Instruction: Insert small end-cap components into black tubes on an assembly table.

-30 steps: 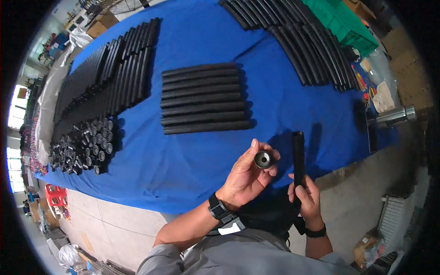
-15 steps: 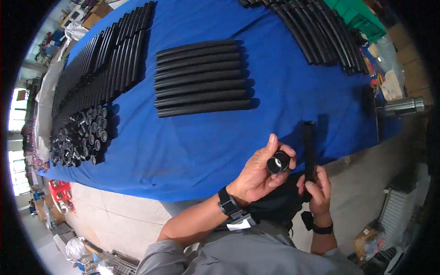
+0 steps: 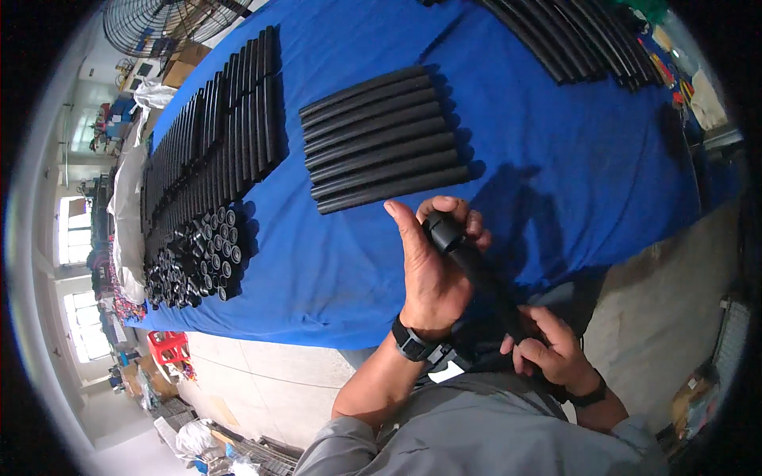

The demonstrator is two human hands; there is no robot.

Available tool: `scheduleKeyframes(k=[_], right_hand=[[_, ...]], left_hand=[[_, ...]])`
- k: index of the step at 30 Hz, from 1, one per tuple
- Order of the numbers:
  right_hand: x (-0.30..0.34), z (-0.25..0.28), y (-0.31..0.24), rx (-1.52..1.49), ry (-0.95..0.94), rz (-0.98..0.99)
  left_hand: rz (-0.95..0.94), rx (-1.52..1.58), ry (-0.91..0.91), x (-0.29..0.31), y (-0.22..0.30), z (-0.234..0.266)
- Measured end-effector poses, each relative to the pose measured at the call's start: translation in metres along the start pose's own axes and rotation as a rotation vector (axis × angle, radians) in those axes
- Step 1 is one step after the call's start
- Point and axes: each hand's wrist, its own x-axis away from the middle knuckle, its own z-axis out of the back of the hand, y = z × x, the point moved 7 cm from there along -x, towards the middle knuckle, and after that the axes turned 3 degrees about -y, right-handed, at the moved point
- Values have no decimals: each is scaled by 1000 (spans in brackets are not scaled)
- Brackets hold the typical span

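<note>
My left hand (image 3: 435, 287) curls its fingers round a short black plastic collar (image 3: 443, 232), with the thumb raised away from it. My right hand (image 3: 554, 353) is closed round the lower part of a black tube (image 3: 494, 287). The tube slants up to the left, and its far end meets the collar; whether it sits inside cannot be told. Beyond my hands, a row of similar black tubes (image 3: 385, 136) lies side by side on the blue cloth (image 3: 349, 278). Many loose collars (image 3: 208, 254) are heaped at the left.
More black tubes (image 3: 230, 119) lie in rows at the left, and others (image 3: 575, 40) at the far right. A fan (image 3: 163, 24) stands past the far left corner. A red stool (image 3: 168, 347) is on the floor at the left.
The tube has swung from upright to a slant, its far end now against the collar. My left hand has turned the collar and moved slightly left and away. The view has shifted.
</note>
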Motion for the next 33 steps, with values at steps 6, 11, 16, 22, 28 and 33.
scheduleKeyframes(k=[6, 11, 16, 22, 28, 33], right_hand=[[-4, -7, 7, -122, -26, -45], [-5, -10, 8, -161, -35, -109], [-6, -6, 10, 9, 36, -99], [-4, -5, 6, 247, 81, -91], [-5, -11, -21, 558, 193, 334], [-6, -12, -27, 607, 210, 311]], left_hand=[[65, 111, -39, 0, 3, -2], [-32, -110, -46, 4, 11, 5], [-162, -337, 68, 9, 14, 5], [-145, -354, 139, 7, 12, 14], [-139, -379, 166, 9, 13, 15], [-178, -466, 229, 10, 17, 15]])
